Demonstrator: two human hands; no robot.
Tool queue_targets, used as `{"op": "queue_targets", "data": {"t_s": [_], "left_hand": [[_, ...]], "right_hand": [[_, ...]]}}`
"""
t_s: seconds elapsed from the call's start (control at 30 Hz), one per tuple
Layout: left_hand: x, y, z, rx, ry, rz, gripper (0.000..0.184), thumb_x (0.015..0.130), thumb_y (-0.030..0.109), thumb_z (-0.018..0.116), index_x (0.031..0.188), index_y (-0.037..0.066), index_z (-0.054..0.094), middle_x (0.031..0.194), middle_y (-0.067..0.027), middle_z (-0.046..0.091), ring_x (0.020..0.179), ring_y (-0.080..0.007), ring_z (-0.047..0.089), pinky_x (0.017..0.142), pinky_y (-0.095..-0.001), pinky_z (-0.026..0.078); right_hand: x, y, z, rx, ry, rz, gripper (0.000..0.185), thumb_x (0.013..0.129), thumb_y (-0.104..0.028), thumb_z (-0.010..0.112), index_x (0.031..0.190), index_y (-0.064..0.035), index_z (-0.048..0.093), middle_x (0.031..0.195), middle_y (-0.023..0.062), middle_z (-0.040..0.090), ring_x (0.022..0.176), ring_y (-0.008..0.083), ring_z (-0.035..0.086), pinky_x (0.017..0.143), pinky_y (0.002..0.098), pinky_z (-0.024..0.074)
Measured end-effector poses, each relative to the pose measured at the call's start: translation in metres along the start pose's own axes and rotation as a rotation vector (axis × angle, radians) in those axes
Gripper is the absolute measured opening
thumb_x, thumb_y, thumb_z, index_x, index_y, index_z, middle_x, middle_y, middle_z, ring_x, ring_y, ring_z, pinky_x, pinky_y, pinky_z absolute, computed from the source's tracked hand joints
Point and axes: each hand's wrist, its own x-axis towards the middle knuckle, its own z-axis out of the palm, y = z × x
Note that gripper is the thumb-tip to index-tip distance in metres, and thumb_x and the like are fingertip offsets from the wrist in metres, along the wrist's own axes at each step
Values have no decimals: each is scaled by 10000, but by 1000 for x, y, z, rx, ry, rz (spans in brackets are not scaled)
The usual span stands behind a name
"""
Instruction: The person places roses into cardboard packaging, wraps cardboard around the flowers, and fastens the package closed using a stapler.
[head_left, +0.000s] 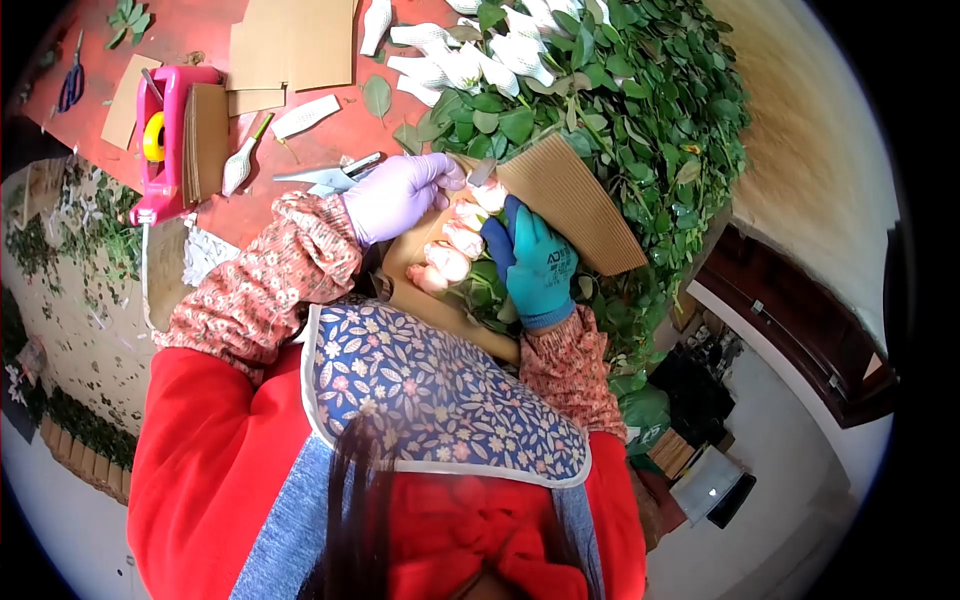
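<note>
A person in red sleeves works at a red table (215, 222), with an open brown cardboard wrap (575, 205) before them, its ridged flap raised at the far right. Inside lies a bunch of pale pink roses (447, 260), the blooms in a slanting row between the two hands.

The left hand (400, 198), in a lilac glove, is at the far left of the wrap with its fingers curled in; whether they pinch anything is hidden. The right hand (540, 265), in a teal and dark blue glove, lies over the right side of the roses and their leaves; its palm side is hidden, so its grip cannot be told. A small grey piece (482, 172) shows near the left fingertips, too unclear to name.

A grey-blue hand tool (335, 178) lies just beyond the left wrist. Farther left are a white-netted bud (237, 170), a stack of cardboard pieces (205, 140), a pink tape dispenser (176, 130) and dark blue scissors (71, 85). Cardboard sheets (292, 40) lie at the far side, with more white-netted flowers (460, 65) to their right. A large heap of leafy stems (665, 140) crowds the wrap's right side. A blue floral apron (430, 385) fills the near side, close to the wrap's near edge.
</note>
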Motion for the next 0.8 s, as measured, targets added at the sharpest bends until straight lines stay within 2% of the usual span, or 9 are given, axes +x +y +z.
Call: {"op": "queue_targets", "data": {"t_s": [0.13,0.27,0.43,0.53,0.6,0.63,0.7,0.73,0.8], "left_hand": [[7,-21,-5,-178,-23,-56,381,937,-145,422,1269,1,541,1148,-61,647,965,-124,638,946,-281,507],[4,-30,1,-106,15,2,377,944,-138,426,1280,-4,530,1176,-80,647,1002,-129,642,963,-284,505],[14,-33,4,-60,12,-42,390,936,-155,416,1286,-15,520,1210,-92,643,1019,-135,648,966,-284,513],[18,-34,4,-84,44,15,352,940,-109,476,1253,24,565,1149,-85,672,988,-124,657,916,-288,528],[15,-21,2,321,65,127,285,933,6,590,1204,89,620,1069,-90,697,925,-176,681,834,-323,542],[15,-17,1,321,61,129,285,933,6,590,1204,89,620,1069,-90,697,925,-176,681,834,-323,542],[17,-13,2,710,103,357,262,899,131,678,1159,144,652,973,-103,686,866,-269,673,763,-379,534],[20,-6,4,767,92,443,266,895,177,677,1158,155,646,935,-108,667,852,-329,646,738,-409,530],[34,-2,12,819,66,517,244,900,166,652,1143,147,645,931,-102,666,858,-317,655,732,-401,533]], "right_hand": [[2,7,15,26,57,-20,445,908,-359,696,1192,-19,646,966,149,692,821,315,677,686,390,546],[3,-1,11,25,63,12,434,912,-374,685,1168,-24,651,946,169,692,786,326,675,662,409,547],[2,9,18,75,0,91,435,918,-389,670,1165,-33,638,993,169,690,793,342,673,679,428,546],[3,15,30,74,13,107,440,918,-395,668,1167,-35,633,1025,165,686,813,346,672,699,437,546],[6,14,26,80,2,116,440,918,-397,668,1164,-35,634,1030,164,685,821,347,673,703,439,547],[6,14,25,87,-11,123,440,918,-399,667,1161,-34,635,1034,163,683,829,347,673,707,442,547],[5,20,30,104,-11,135,436,915,-396,668,1164,-40,633,1028,161,682,831,348,674,703,444,546],[4,22,32,124,-15,144,433,913,-394,669,1167,-45,631,1023,160,681,833,349,675,699,447,546],[4,24,32,117,-15,142,422,909,-387,672,1164,-53,630,1008,157,681,830,352,673,693,452,543]]}}
